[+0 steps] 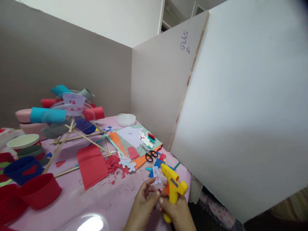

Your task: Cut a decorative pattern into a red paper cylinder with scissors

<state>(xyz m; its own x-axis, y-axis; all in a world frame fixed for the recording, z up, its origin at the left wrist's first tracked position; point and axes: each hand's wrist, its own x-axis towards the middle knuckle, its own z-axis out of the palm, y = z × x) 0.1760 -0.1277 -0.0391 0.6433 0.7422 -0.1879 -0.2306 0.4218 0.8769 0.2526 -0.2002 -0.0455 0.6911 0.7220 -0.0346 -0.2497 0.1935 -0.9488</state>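
My right hand [179,211] is wrapped around the handle of a yellow hot glue gun [172,179], whose nozzle points up and away to the left. Close beside it, my left hand [145,200] has its thumb and fingertips pinched together on a small dark red piece [159,191]. The fingertips of both hands nearly meet there, and the piece is mostly hidden. Just beyond the hands lies a white paper strip with writing [156,175], with blue paper scraps [157,163] around it. Black-handled scissors [151,156] rest a little farther off.
Red paper sheets [92,166], red scraps [115,165] and white flower cutouts [132,166] lie left of the hands. Markers [146,141] sit on coloured paper behind. A stick frame [79,136], paper rings [39,191] and a cup structure [74,104] stand left. Panels [156,89] border the pink table [96,199].
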